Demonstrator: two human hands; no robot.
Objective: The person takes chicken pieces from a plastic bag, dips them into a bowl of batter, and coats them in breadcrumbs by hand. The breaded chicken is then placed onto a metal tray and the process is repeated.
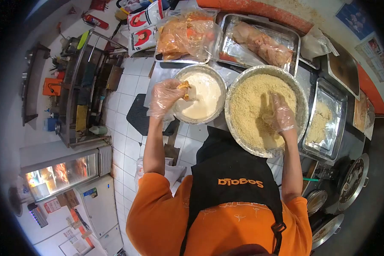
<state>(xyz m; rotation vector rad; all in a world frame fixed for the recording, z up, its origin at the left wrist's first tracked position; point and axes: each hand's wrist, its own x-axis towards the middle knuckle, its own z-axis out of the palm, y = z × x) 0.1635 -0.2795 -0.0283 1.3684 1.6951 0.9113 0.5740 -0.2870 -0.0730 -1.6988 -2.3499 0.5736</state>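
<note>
My left hand [165, 98], in a clear plastic glove, grips a small orange-brown piece of food [184, 86] at the left rim of a bowl of creamy white batter [205, 96]. To the right, my right hand [281, 114], gloved too, is in a large round metal basin [303, 96] of pale yellow crumbs [254, 102]. Its fingertips are down among the crumbs, and whether they hold anything is hidden.
Behind the bowls stand a tray with a plastic bag of orange marinated food [185, 38] and a tray with a large piece of meat [262, 42]. A metal tray [339, 123] with crumb-coated pieces [321, 121] lies right of the basin. Pans [354, 181] are at the lower right.
</note>
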